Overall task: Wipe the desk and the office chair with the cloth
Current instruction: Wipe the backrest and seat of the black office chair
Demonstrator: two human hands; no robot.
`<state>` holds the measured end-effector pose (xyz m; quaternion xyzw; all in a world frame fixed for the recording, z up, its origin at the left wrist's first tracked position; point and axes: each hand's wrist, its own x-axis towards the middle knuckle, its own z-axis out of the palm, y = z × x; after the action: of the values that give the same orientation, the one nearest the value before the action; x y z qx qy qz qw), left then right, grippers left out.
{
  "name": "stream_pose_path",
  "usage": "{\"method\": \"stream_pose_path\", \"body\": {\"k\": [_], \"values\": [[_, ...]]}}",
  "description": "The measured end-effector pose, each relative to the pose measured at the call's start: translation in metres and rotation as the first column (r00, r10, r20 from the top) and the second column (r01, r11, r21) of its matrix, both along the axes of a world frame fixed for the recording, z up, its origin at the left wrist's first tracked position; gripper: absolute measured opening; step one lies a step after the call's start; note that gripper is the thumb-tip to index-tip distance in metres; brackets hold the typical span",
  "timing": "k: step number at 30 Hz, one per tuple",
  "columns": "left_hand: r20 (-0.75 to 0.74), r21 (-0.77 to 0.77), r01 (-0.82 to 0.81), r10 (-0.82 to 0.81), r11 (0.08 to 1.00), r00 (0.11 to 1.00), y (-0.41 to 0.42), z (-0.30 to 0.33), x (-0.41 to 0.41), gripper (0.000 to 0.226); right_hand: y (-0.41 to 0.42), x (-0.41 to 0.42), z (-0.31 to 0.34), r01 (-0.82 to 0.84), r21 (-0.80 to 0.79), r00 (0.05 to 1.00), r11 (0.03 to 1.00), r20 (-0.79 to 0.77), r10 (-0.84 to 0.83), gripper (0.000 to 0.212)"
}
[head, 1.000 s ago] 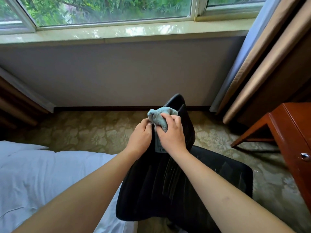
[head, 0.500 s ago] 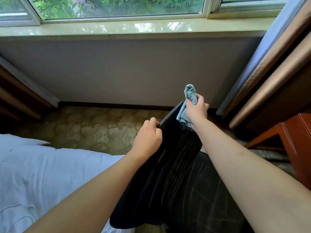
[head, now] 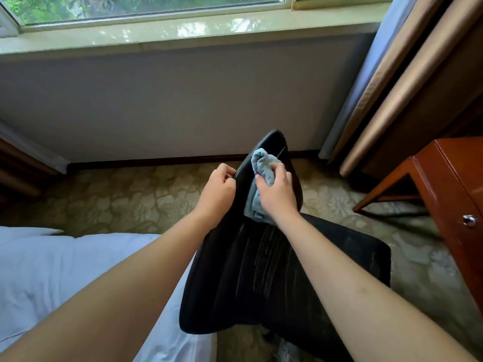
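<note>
Gripping the left edge of the black office chair (head: 256, 270) backrest, my left hand (head: 218, 190) has its fingers curled over the rim near the top, thumb on the near side. My right hand (head: 277, 194) is closed round a bunched light-blue cloth (head: 261, 165), pressing it against the upper part of the backrest; one wad of the cloth sticks out beyond my fingers toward the far end of the chair, and a looser tail hangs out below my palm against the black surface. Faint pale streaks run along the backrest nearer to me, between my two forearms. The chair's seat lies to the right and below the backrest, dark and partly hidden by my right arm. The chair stands on a patterned greenish carpet (head: 117, 202). To my near left is a bed with a white duvet (head: 65, 278), its edge touching or just beside the chair; I cannot tell which. On the right stands the reddish-brown wooden desk (head: 449, 189), well apart from my hands, with a drawer front that carries a small metal knob (head: 469, 220); the drawer is closed, so its contents are hidden. Beige curtains (head: 407, 82) hang at the far right, and a window sill (head: 183, 30) runs along the far wall above a grey panel.
</note>
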<state>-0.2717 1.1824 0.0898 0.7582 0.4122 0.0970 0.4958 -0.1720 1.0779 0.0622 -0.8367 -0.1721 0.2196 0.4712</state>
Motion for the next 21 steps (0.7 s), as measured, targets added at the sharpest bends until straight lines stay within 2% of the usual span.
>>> {"method": "stream_pose_path", "body": {"k": [4, 9, 15, 18, 21], "values": [[0.032, -0.043, -0.032, 0.033, 0.999, 0.999, -0.003, 0.006, -0.002, 0.025, -0.04, -0.065, -0.019, -0.106, -0.023, 0.994, 0.994, 0.033, 0.107, 0.031], [0.047, -0.086, -0.027, 0.031, 0.996, 0.998, -0.008, 0.01, -0.008, 0.03, -0.077, -0.137, -0.031, -0.14, 0.004, 0.989, 0.99, 0.049, 0.14, 0.04], [0.042, -0.121, -0.011, 0.016, 0.993, 0.999, -0.01, 0.009, -0.017, 0.031, -0.119, -0.193, -0.042, -0.272, -0.019, 0.953, 0.962, 0.132, 0.272, 0.043], [0.013, -0.118, 0.018, -0.017, 0.993, 1.0, -0.011, 0.011, -0.022, 0.031, -0.135, -0.193, -0.045, -0.361, -0.128, 0.88, 0.924, 0.28, 0.383, 0.047], [-0.034, -0.086, 0.065, -0.068, 0.994, 0.997, -0.014, 0.01, -0.038, 0.034, -0.125, -0.164, -0.042, -0.299, -0.223, 0.835, 0.928, 0.41, 0.368, 0.05]]}}
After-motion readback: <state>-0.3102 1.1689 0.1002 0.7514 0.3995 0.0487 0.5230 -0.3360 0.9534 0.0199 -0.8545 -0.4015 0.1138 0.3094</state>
